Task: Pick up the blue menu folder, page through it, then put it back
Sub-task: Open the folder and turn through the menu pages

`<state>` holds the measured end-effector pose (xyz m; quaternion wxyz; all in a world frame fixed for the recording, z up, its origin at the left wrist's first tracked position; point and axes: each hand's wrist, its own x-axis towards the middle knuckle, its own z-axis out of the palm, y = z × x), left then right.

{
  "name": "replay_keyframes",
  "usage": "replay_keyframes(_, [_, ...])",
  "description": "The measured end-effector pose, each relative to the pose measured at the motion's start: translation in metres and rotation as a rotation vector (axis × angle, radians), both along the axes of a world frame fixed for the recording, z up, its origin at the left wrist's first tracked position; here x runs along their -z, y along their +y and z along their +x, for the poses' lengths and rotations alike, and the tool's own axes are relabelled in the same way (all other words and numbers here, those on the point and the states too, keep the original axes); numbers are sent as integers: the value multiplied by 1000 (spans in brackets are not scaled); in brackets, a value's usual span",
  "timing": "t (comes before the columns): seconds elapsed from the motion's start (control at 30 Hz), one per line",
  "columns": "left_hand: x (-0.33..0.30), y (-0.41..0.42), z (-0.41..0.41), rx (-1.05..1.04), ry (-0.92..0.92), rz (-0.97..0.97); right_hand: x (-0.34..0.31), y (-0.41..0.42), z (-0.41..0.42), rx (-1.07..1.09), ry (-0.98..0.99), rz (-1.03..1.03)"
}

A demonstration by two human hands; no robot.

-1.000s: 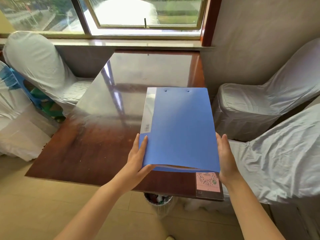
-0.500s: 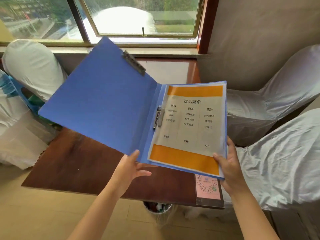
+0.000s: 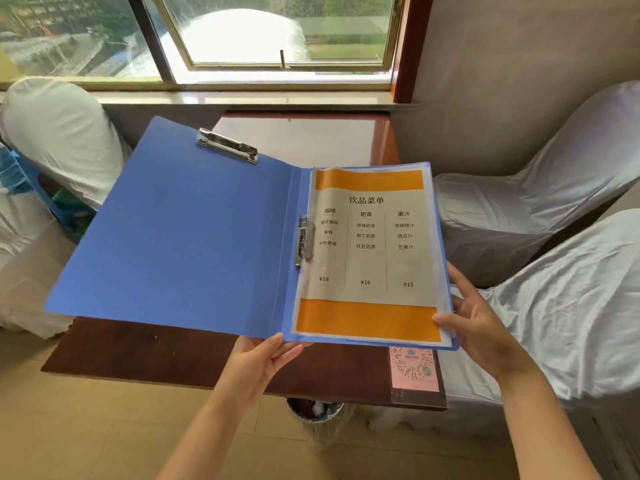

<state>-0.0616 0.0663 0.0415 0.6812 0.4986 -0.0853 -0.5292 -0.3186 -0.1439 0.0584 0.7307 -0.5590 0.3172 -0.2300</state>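
Observation:
The blue menu folder (image 3: 187, 244) is held open above the wooden table (image 3: 149, 351). Its cover lies spread to the left, with a metal clip at its top. On the right side sits a drinks menu page (image 3: 370, 251) in a clear sleeve, cream with orange bands. My left hand (image 3: 259, 365) supports the folder from below near the spine at the front edge. My right hand (image 3: 481, 327) grips the lower right corner, thumb on the page's edge.
White-covered chairs stand at the right (image 3: 540, 216) and at the left (image 3: 59, 133). A pink QR-code card (image 3: 414, 370) lies on the table's front right corner. A waste bin (image 3: 317, 417) stands under the table. A window sill (image 3: 242, 98) runs behind.
The folder went from shut in both hands to fully open. The cover swung out to the left and now lies flatter. My right thumb has moved onto the page's corner.

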Motion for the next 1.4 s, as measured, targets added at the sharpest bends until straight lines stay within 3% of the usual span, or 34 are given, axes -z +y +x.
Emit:
replay_keyframes(0.33, [7, 1, -23, -9, 40, -16, -7, 11, -6, 172, 137, -281])
replay_keyframes(0.53, [5, -3, -40, 13, 67, -54, -3, 13, 10, 407, 781, -725])
replay_keyframes(0.6, [5, -3, -44, 15, 72, -52, -1, 16, 15, 371, 1004, -857])
replay_keyframes(0.67, [6, -2, -48, 16, 82, -53, -1, 23, 22, 313, 1090, -940])
replay_keyframes(0.83, [8, -4, -56, 4, 67, -60, -21, 48, 52, 179, 1029, -1021])
replay_keyframes(0.93, [7, -5, -61, -2, 68, -63, -38, 67, 81, 73, 779, -867])
replay_keyframes(1.07, [7, -8, -64, -20, 59, -118, -48, 98, 110, -77, 540, -943])
replay_keyframes(1.27, [-2, -7, -66, 40, 12, -192, -43, 123, 111, -264, 537, -1069])
replay_keyframes(1.33, [0, -6, -64, 28, 44, -192, -51, 121, 100, -177, 388, -993])
replay_keyframes(1.4, [2, -6, -60, 8, 84, -192, -57, 106, 80, 100, 354, -1066])
